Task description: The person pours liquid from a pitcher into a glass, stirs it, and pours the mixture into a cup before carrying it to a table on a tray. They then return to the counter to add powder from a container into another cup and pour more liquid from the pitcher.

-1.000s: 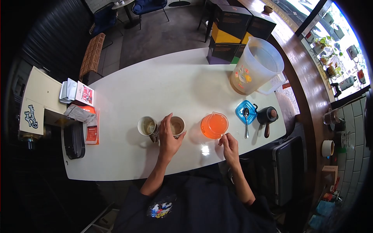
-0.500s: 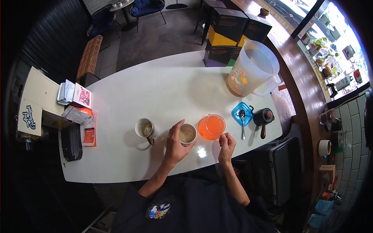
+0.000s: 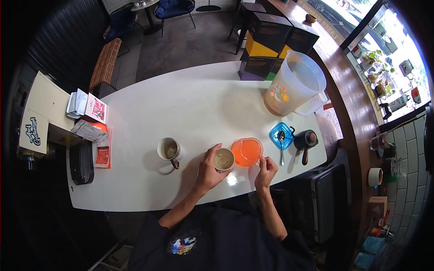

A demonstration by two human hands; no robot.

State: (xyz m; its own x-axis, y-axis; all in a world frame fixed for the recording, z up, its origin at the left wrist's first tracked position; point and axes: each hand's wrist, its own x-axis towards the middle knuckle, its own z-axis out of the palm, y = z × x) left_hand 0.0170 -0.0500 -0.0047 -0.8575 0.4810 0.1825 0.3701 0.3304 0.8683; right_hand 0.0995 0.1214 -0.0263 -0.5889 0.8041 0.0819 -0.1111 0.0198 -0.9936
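Observation:
My left hand [image 3: 211,173] curls around a small cup [image 3: 224,160] with pale, cloudy liquid inside. Right beside it is a clear glass jug [image 3: 247,152] holding bright orange liquid, its rim close to the cup's. The fingers of my right hand [image 3: 266,174] are closed on the jug's handle. Left of my hands, a mug [image 3: 170,149] with similar cloudy liquid stands upright, handle toward me.
A spoon [image 3: 282,147] lies on a blue square dish [image 3: 276,134], beside a dark long-handled pot [image 3: 306,140]. Behind them stands a large translucent pitcher [image 3: 296,83]. Dark boxes [image 3: 266,34] are stacked at the table's far edge. A cream-coloured machine [image 3: 45,113] and packets [image 3: 92,131] occupy the left end.
My left hand has shifted the small cup a little to the right, nearer the jug. My right hand keeps its grip on the jug, and the whole view has moved slightly.

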